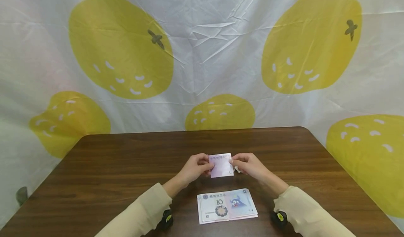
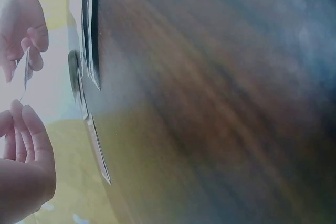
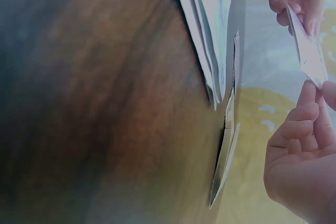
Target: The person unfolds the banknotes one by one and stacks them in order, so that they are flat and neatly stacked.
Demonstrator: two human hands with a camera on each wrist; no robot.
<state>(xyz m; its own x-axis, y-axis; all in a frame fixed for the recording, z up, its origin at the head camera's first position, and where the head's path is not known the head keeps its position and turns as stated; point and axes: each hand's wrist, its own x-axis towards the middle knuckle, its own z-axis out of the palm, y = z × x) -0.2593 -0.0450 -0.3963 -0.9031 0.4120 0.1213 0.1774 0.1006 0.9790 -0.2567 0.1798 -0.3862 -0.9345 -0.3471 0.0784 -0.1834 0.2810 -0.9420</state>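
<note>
Between both hands, over the middle of the table, is a folded play banknote [image 1: 221, 168], pale pink and white with print along its upper edge. My left hand [image 1: 195, 166] pinches its left edge between thumb and fingers. At the opposite edge, the thumb and fingers of my right hand [image 1: 250, 165] pinch it too. The right wrist view shows the note [image 3: 308, 53] as a folded, narrow shape held above the table. Nearer my body lies a loose stack of play banknotes [image 1: 225, 214], its top note marked 10 with a blue cartoon figure.
A small pale folded paper [image 1: 237, 169] shows partly behind the right hand. In the right wrist view, folded paper [image 3: 226, 163] lies on the table beyond the stack. The brown wooden table [image 1: 126, 159] reaches back to a white curtain [image 1: 217, 54] with yellow fruit shapes.
</note>
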